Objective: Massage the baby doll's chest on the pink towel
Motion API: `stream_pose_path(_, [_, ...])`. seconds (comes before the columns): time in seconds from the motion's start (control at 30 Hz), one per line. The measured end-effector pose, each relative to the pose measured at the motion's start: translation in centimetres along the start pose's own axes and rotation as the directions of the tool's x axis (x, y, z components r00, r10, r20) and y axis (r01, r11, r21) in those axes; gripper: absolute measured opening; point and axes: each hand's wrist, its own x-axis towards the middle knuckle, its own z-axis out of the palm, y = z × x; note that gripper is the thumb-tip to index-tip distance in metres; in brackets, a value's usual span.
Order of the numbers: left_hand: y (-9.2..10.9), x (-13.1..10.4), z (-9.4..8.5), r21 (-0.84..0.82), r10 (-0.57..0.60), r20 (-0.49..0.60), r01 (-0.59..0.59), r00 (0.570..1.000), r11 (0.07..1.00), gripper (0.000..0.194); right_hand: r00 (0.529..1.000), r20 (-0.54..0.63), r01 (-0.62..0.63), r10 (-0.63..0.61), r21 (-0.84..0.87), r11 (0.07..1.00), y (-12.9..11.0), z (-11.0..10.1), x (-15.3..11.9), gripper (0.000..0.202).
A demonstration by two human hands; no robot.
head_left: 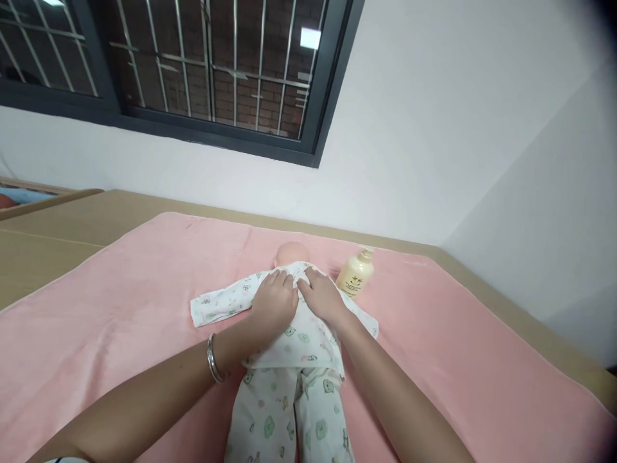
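Resting side by side, palms down, a person's left hand (276, 299) and right hand (322, 296) lie slightly apart, fingers loosely opened, on the upper body of a doll (306, 344) in printed white clothes (267, 418). The doll lies on a pink blanket (434, 347), a pale yellow bottle (355, 273) just beside one sleeve (364, 318). A silver bangle (211, 361) circles the left wrist; a barred window (219, 71) faces us.

Soft, even light covers the fingers (276, 278); above them, white glare (310, 38) marks the dark window (220, 87). Far right of them, the wall (554, 212) greys and corners darken, seemingly blurred.
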Motion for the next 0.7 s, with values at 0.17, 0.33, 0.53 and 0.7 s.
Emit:
stream_pose_path(0.17, [-1.5, 1.5, -0.9, -0.094, -0.069, 0.13, 0.081, 0.989, 0.992, 0.031, 0.999, -0.017, 0.031, -0.033, -0.102, 0.994, -2.2, -0.3, -1.9, 0.038])
stream_pose_path(0.33, [-0.8, 0.9, -0.7, -0.06, -0.049, 0.066, 0.053, 0.997, 0.997, 0.035, 0.999, 0.018, 0.036, -0.037, 0.035, 0.999, -1.3, -1.1, -1.7, 0.037])
stream_pose_path(0.53, [0.2, -0.2, -0.1, -0.046, -0.009, -0.025, 0.008, 1.0, 0.999, 0.038, 0.994, 0.055, -0.095, 0.092, 0.061, 0.994, 0.6, -0.6, 0.2, 0.043])
stream_pose_path(0.7, [-1.2, 1.3, -0.9, -0.159, -0.132, 0.114, 0.149, 0.985, 0.976, 0.034, 0.998, 0.008, -0.067, 0.069, -0.127, 0.99, -2.2, -1.3, -1.8, 0.037])
